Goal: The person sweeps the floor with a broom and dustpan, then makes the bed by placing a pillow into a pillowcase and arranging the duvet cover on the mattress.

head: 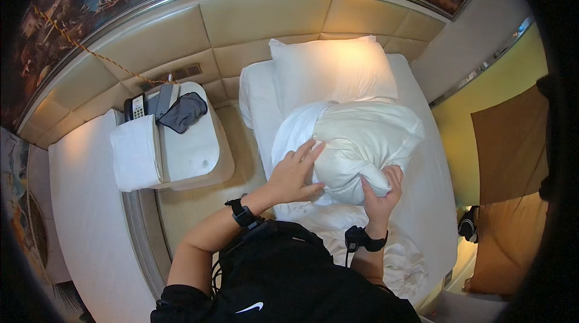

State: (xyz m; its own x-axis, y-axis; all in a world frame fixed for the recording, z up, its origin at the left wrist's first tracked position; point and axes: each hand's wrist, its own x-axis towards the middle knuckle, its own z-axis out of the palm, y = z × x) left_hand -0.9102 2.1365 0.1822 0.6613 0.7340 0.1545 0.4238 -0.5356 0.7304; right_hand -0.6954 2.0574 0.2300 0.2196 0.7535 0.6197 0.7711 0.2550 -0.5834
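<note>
A cream pillow (366, 135) lies before me on the bed, with a whiter cloth, apparently a pillowcase (294, 128), around its left part. My right hand (384, 192) grips a bunched near corner of the pillow between thumb and fingers. On the pillow's left side, at the border with the whiter cloth, my left hand (296, 174) rests with its thumb and fingers apart. Its fingertips touch the fabric. Behind, another white pillow (332, 72) leans toward the padded headboard (267, 11).
The bed (429, 214) has a white sheet and a rumpled white cover (407, 259) near me. To the left, a white nightstand (190, 156) bears a telephone (137, 107), a grey cloth (185, 113) and folded white linen (135, 153). A second bed (86, 214) stands beyond it.
</note>
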